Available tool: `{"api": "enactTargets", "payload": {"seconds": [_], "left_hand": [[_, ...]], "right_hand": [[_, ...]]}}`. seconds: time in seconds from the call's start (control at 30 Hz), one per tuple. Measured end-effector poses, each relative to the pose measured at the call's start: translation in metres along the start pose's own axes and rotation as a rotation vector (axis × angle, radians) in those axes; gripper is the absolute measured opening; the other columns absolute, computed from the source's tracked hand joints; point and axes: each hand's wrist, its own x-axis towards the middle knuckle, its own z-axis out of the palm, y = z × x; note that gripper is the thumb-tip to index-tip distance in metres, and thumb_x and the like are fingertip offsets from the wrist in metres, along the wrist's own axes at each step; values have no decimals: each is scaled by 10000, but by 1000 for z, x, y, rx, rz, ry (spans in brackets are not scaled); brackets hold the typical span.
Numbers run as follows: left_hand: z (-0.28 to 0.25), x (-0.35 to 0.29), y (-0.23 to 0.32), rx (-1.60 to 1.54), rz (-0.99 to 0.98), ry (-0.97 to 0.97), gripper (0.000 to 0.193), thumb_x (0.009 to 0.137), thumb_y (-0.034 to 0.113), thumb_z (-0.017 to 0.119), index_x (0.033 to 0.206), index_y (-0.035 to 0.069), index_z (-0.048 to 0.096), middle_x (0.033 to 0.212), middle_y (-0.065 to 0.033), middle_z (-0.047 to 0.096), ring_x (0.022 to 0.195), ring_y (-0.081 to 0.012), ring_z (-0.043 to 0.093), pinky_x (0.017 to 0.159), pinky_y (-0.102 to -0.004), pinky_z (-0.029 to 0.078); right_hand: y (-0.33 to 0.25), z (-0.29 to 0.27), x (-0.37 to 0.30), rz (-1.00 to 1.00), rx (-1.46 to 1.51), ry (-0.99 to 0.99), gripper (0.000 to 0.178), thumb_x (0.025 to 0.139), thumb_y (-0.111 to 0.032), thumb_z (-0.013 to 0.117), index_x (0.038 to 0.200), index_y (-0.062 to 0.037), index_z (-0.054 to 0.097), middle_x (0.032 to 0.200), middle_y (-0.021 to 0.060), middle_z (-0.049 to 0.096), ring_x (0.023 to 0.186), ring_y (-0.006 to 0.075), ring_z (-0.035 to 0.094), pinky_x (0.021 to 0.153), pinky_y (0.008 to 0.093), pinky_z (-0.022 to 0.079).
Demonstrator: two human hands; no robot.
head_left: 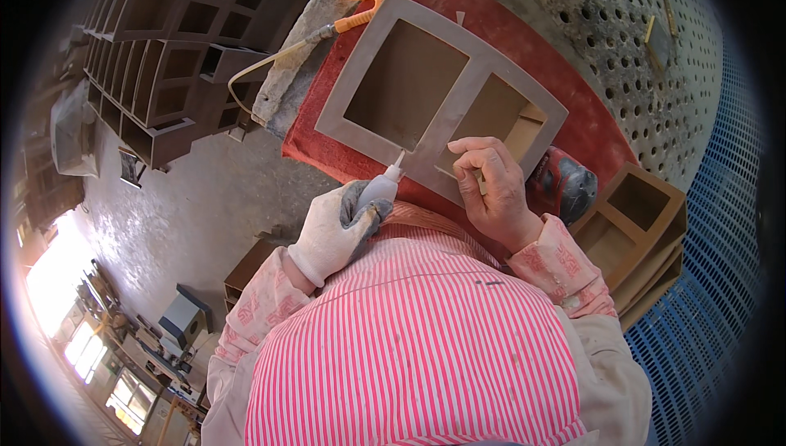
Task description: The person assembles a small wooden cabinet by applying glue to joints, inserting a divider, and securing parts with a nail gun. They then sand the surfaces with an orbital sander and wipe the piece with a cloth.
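1. The left hand [332, 229], in a white knitted glove with grey-coated fingertips, grips a small, whitish plastic squeeze bottle [379, 191], thumb and fingers closed around its body.
2. The bottle's narrow pale nozzle [399, 159] points up and away from the person, its tip at the near edge of a grey-brown wooden box with two rectangular openings [458, 102], by the left opening's lower corner; whether it touches cannot be told.
3. The bare right hand [494, 188] is over the near side of the box's right opening, fingers bent and thumb drawn toward them; I cannot tell whether they pinch anything.
4. The box lies, openings up, on a thick red cloth [524, 29] in front of the person.
5. Beyond its upper left corner lies an orange air blow gun [372, 11] with a pale hose.
6. Just beside the box's right end sits a black-and-red power tool [566, 184], and farther right a smaller brown wooden box [626, 217].
7. Stacked brown wooden cabinets [155, 78] fill the upper left.
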Motion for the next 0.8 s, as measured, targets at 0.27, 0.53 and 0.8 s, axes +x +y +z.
{"api": "enactTargets", "payload": {"seconds": [0.27, 0.53, 0.8], "left_hand": [[-3, -2, -7, -95, 99, 23, 304, 1065, 80, 618, 1337, -56, 620, 1114, -63, 711, 949, -110, 677, 842, -271, 561], [-10, -4, -10, 217, 687, 65, 587, 790, -84, 661, 1366, 28, 647, 1322, -151, 701, 1216, -308, 684, 1094, -440, 497], [-6, 10, -8, 545, 955, 82, 757, 684, 57, 853, 1406, 116, 631, 1419, -115, 672, 1377, -356, 605, 1228, -608, 398]], "right_hand": [[2, 1, -1, -8, 1, 18, 92, 964, -26, 703, 1008, -58, 628, 1110, 140, 723, 955, 341, 700, 785, 419, 571], [1, -1, -5, 64, 122, 91, 68, 1028, -6, 675, 1049, -36, 617, 1075, 103, 627, 770, 146, 560, 657, 271, 482], [-7, -3, 5, 32, 31, 64, 88, 982, -4, 720, 1010, -46, 647, 1000, 103, 633, 768, 203, 591, 661, 324, 501]]}}
